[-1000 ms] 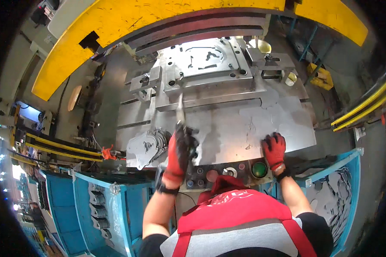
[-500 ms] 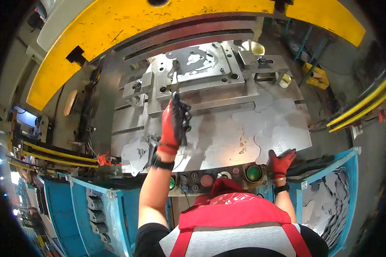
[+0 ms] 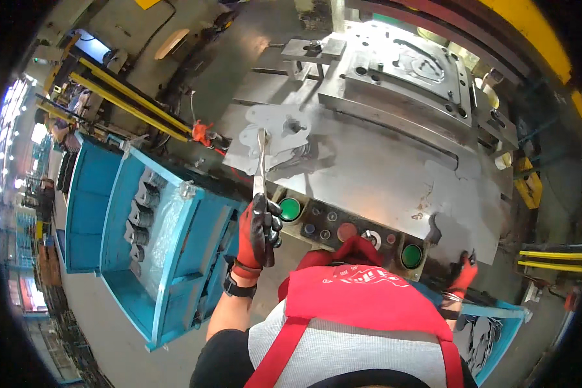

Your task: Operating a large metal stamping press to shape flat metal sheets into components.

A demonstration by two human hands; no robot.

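Observation:
My left hand (image 3: 258,233), in a red glove with a dark palm, is closed around metal tongs (image 3: 260,174). The tongs' tips reach the near edge of a pile of flat grey metal plates (image 3: 262,118) with a cut-out, at the left of the steel table (image 3: 362,174). My right hand (image 3: 460,277), gloved alike, is at the near edge of a flat metal blank (image 3: 465,226) at the table's right. Its fingers seem to grip that edge; a dark shadow shows beside the blank. Farther back, the die (image 3: 401,81) holds a shaped plate (image 3: 421,66).
A control panel with green buttons (image 3: 290,209) runs along the table's front. Blue bins (image 3: 168,258) holding formed parts stand at the left; another blue bin (image 3: 507,317) with metal pieces is at the right. Yellow bars (image 3: 132,97) flank the press.
My view has turned left. My left hand has drawn the tongs back from the die to the plates at the left. My right hand's spread fingers have come together at the blank's edge.

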